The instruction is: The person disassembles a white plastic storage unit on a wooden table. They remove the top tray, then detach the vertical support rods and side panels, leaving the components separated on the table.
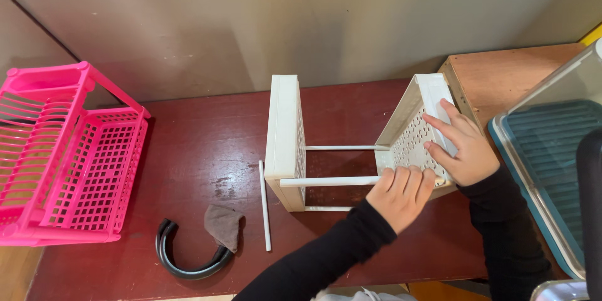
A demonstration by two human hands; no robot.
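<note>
I find both hands on the right panel (414, 135); rods (332, 181) join it to the left panel (283, 132). A loose rod (265, 205) lies left, the rack (63, 157) far left, the lidded container (552, 150) right.

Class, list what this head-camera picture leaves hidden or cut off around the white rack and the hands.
- Rod end at the right panel: covered by left hand.
- Right panel's outer face: behind right hand.
- Pink rack: cut by left edge.
- Lidded blue tray: cut by right edge.
</note>
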